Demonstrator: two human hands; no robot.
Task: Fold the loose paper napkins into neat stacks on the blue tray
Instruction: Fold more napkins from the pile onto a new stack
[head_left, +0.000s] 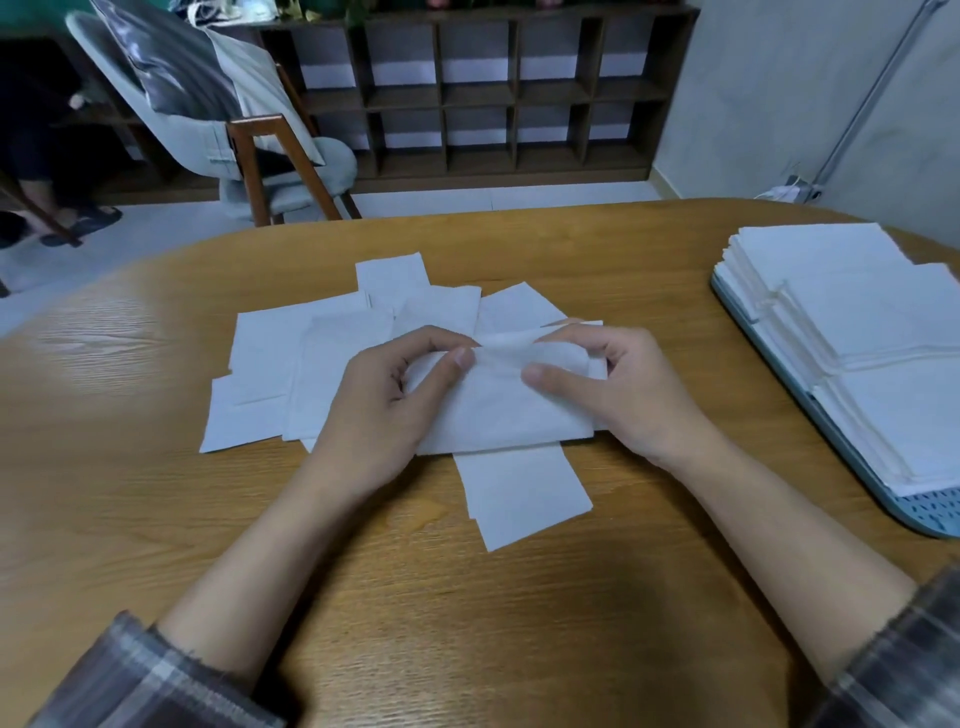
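Hands: left hand (387, 397) and right hand (605, 387) both pinch one napkin (498, 405) at frame centre.
Pile: loose napkins (291, 358) spread beneath on table (467, 597).
Tray (883, 499): right edge, bearing stacks (857, 322).

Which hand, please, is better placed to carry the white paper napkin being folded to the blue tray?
Probably the right hand: it pinches the white napkin, and the blue tray lies on its side; the left hand would cross over.

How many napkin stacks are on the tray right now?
3: far stack, middle stack, near stack, along the tray. More may be cut off at right.
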